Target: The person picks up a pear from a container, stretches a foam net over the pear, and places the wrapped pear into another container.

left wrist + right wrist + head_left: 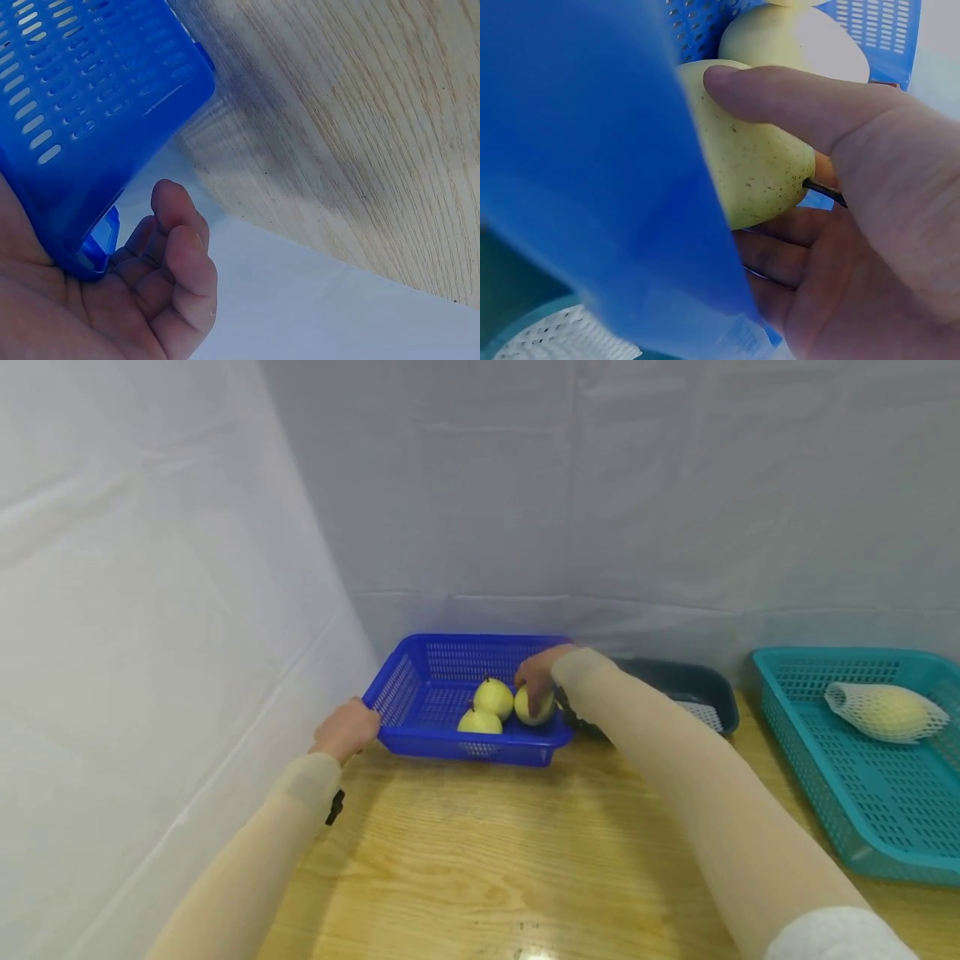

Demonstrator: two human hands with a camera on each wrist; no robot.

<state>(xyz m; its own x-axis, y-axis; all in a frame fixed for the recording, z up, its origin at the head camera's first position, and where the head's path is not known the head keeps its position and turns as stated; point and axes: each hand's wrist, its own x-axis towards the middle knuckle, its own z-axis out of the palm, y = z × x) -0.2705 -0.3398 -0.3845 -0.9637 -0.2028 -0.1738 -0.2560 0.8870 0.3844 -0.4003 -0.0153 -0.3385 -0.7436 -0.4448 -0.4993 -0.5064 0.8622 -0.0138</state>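
Behind the blue basket, wooden tabletop seemingly meets pale sheeting.

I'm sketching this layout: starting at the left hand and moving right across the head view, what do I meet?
Left hand → blue basket with three pears inside → dark container → teal basket with a net-wrapped fruit inside.

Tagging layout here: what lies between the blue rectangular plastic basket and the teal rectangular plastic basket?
Between the blue basket and the teal basket, the head view shows a dark plastic basin holding white netting, partly hidden by the right forearm.
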